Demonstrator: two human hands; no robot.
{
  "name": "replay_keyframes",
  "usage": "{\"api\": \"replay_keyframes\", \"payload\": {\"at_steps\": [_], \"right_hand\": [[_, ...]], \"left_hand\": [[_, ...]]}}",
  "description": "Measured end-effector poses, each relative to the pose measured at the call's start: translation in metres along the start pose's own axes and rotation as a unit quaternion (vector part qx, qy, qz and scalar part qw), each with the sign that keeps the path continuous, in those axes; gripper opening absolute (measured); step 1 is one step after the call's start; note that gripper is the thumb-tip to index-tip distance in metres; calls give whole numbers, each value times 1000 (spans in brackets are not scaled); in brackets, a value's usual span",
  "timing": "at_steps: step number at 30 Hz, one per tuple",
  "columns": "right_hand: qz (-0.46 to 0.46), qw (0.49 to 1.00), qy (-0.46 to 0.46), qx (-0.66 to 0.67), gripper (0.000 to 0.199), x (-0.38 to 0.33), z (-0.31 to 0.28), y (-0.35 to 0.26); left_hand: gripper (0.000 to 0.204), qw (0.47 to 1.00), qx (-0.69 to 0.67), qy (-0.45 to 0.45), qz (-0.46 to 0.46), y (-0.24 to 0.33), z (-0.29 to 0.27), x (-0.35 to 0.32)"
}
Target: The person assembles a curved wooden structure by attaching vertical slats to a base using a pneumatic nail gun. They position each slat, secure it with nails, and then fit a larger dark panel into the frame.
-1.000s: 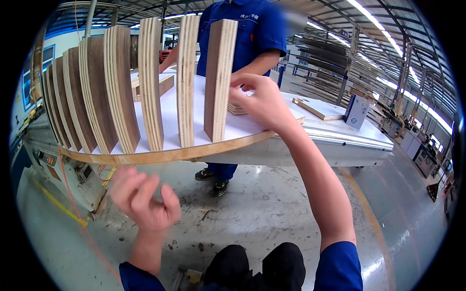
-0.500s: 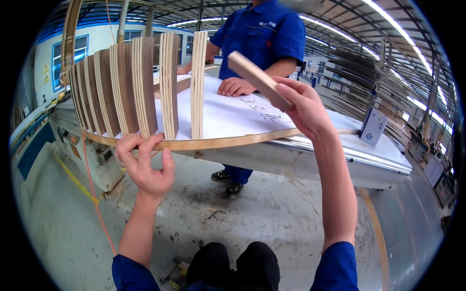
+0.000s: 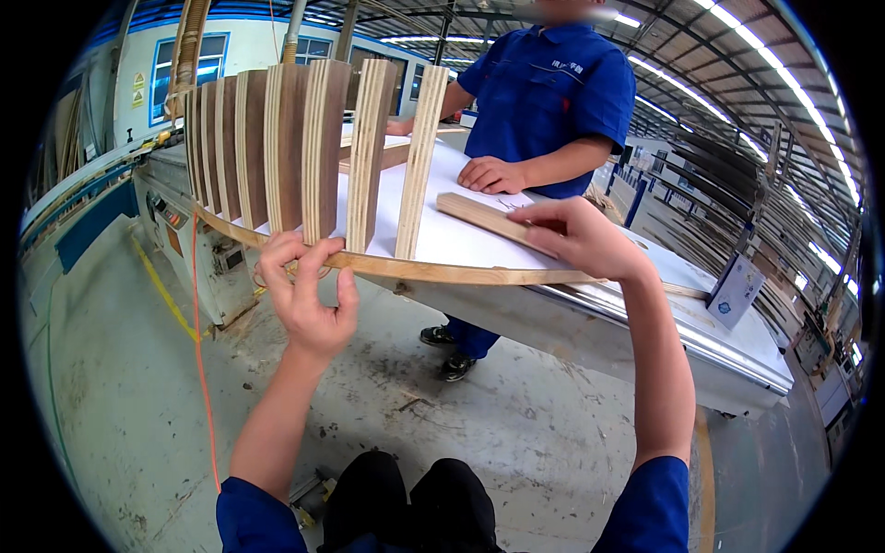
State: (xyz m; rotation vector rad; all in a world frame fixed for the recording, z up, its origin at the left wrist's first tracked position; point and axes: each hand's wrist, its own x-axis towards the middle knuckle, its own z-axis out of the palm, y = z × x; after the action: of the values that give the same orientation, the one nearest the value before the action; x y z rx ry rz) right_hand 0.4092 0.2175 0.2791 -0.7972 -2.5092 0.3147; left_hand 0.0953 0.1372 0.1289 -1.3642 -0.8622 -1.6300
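Bent fingers of my left hand rest against the wooden rim of a curved white-topped board, below the upright strips; the thumb stands apart. My right hand grips one end of a plywood strip between thumb and fingers. That strip lies almost level, low over the white surface; whether it touches is unclear. Several plywood strips stand on end along the rim, pale layered edges facing me and some brown sides showing. The rightmost upright strip is nearest to the held one.
Across the board stands a person in a blue shirt, one hand on the white top. A machine table with a metal rail supports the board. An orange cord hangs at left. A white box stands at right.
My right hand has lowered the plywood strip from a steep tilt to nearly level over the board. The left hand stays at the rim. The view has shifted, moving the scene rightward.
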Motion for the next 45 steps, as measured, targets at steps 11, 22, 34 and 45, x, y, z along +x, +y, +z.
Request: {"api": "replay_keyframes", "payload": {"at_steps": [11,22,34,45], "right_hand": [[-216,969,-74,97,29,-101,-22,-42],[-98,771,98,621,69,-28,25,-36],[-106,731,6,674,56,4,54,-59],[-131,788,103,592,60,-15,62,-70]], "left_hand": [[33,1000,-10,9,5,-10,0,-2],[33,999,5,-48,-4,2,-4,-2],[54,985,-155,-79,7,58,-32,100],[59,901,-352,-237,-90,78,22,164]]}}
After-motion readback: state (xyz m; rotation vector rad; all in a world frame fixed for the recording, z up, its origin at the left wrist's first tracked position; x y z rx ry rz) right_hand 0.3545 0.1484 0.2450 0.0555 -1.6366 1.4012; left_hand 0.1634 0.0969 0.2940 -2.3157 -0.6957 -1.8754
